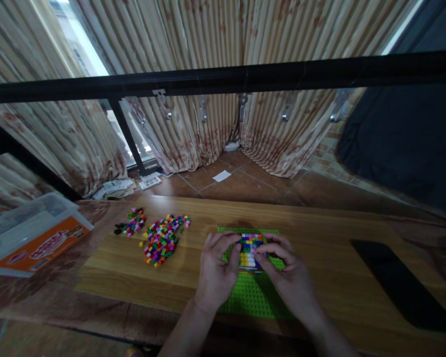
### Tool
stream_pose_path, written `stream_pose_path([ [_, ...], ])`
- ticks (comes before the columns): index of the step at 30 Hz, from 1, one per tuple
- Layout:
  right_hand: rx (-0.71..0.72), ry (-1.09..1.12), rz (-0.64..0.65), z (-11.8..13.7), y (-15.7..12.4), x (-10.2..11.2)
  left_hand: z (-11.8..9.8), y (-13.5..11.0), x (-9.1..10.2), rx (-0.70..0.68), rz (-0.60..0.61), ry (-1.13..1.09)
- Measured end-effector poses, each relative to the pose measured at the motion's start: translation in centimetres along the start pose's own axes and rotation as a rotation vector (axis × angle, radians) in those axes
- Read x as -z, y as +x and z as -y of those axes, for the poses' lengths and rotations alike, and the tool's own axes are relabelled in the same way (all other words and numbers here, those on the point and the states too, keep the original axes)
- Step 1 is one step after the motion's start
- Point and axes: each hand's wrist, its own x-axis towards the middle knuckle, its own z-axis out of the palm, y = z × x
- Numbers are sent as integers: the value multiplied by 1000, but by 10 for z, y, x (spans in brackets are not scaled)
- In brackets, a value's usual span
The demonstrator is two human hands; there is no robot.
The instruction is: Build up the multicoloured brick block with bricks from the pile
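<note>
A green studded baseplate point(256, 297) lies on the wooden table in front of me. On its far part sits a small block of many-coloured building bricks point(248, 259), with white and yellow ones toward the near side. My left hand point(219, 263) rests at the left side of this block, thumb and fingers curled in against its edge. My right hand point(290, 272) is at the right side, thumb and index finger pinched together over the bricks. Whatever lies between those right fingertips is too small and covered to make out.
Loose coloured bricks point(161, 240) lie heaped on the table's left, beside a smaller pile point(134, 222). A clear plastic box point(59, 203) with an orange label stands at the far left. A flat black object point(397, 282) lies right. A black rail point(215, 79) crosses behind.
</note>
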Motion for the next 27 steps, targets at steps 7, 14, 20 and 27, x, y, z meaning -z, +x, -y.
stream_pose_path([
  [7,-1,-5,-38,2,-2,-3,-1,-1,0,-1,37,-6],
  [14,-100,90,-36,3,-3,-7,-3,-5,-4,-17,56,-7],
  [20,-165,194,-58,4,-1,-8,-8,-7,-5,-131,121,77],
  [27,-221,261,-88,7,-1,-10,-12,-8,-6,-147,156,113],
])
